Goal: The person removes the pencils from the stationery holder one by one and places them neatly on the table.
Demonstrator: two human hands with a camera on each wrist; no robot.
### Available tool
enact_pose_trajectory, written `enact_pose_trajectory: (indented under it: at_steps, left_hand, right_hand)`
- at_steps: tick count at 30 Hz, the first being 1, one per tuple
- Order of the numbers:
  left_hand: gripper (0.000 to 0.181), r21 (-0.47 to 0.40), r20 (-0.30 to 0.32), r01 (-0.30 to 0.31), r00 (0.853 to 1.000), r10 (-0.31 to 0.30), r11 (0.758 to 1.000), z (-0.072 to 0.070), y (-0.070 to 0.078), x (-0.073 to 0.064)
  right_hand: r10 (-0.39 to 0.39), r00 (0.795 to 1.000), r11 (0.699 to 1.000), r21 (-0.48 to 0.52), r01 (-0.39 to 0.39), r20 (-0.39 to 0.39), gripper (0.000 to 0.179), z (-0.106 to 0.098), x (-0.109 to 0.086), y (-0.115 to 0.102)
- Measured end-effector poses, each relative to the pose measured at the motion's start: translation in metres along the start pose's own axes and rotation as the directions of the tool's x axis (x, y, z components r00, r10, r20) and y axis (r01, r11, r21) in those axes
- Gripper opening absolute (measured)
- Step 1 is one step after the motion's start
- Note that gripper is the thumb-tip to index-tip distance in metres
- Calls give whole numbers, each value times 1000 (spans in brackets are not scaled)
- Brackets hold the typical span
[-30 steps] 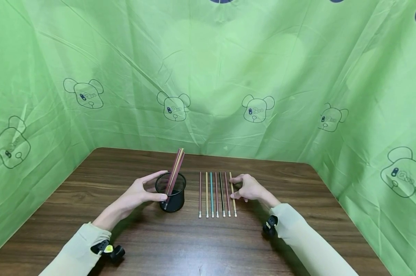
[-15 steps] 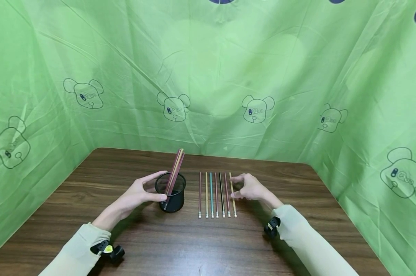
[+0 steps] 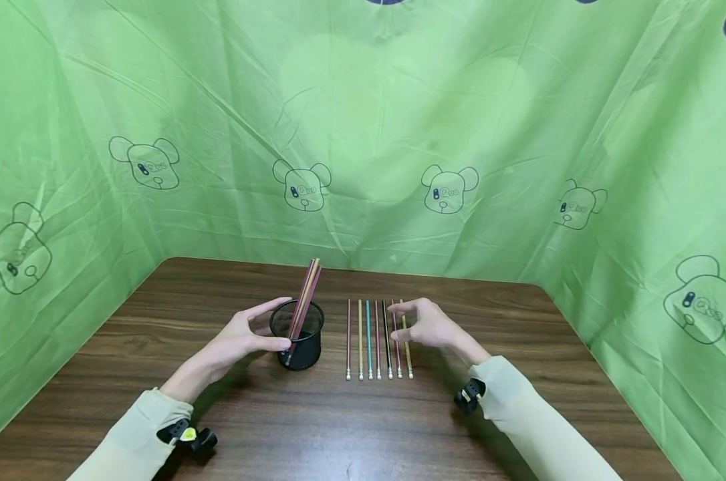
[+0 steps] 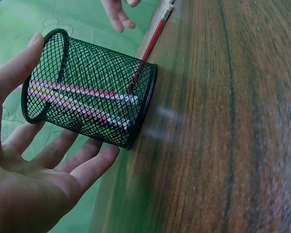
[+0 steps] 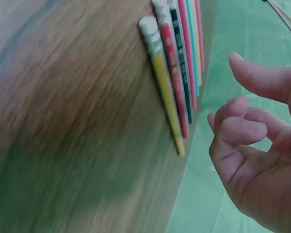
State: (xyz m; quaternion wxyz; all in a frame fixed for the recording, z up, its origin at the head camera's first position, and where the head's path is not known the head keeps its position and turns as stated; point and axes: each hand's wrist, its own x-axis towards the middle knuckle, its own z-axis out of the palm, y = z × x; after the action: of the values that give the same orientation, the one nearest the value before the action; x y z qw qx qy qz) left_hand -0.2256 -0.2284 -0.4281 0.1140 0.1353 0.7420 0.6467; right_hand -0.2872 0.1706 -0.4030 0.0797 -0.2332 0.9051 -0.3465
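A black mesh pen cup point(image 3: 303, 355) stands upright on the table with several pencils point(image 3: 305, 297) leaning inside. My left hand point(image 3: 238, 339) holds it from the left, thumb at the rim and fingers along the mesh wall, as the left wrist view shows. To the right of the cup lies a row of pencils, eraser ends toward me: a turquoise pencil point(image 3: 370, 341) and a black pencil point(image 3: 390, 354) among red and yellow ones. Over the row's right end hovers my right hand point(image 3: 429, 325), thumb and fingers apart and nothing between them. The rightmost yellow pencil point(image 5: 166, 90) is partly hidden under it in the head view.
The brown wooden table point(image 3: 315, 427) extends around the cup and pencils. Green cloth point(image 3: 375, 133) printed with bear heads hangs behind and on both sides of it. A small black device point(image 3: 471, 394) is strapped on each wrist.
My right hand has shifted slightly left, off the rightmost yellow pencil and over the red and black ones. The row looks the same. Cup and left hand have stayed in place.
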Motion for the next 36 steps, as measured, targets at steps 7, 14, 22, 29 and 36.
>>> enact_pose_trajectory:
  at_steps: [7, 14, 22, 29, 36]
  left_hand:
    - [84, 2, -1, 2, 1000, -2, 1000, 0, 0, 0]
    - [84, 5, -4, -1, 1000, 1, 1000, 0, -1, 0]
    - [83, -7, -3, -2, 1000, 2, 1000, 0, -1, 0]
    - [85, -22, -3, -4, 1000, 4, 1000, 0, -2, 0]
    - [84, -33, -1, -13, 1000, 13, 999, 0, -2, 1]
  right_hand:
    - [-59, 998, 998, 15, 60, -12, 51, 8, 5, -20]
    - [-88, 996, 992, 94, 90, -22, 47, 16, 9, -40]
    - [-158, 987, 979, 134, 155, 9, 43, 21, 16, -60]
    - [-204, 979, 969, 145, 201, 0, 43, 25, 26, -76]
    - [-234, 972, 955, 177, 237, -37, 43, 33, 35, -94]
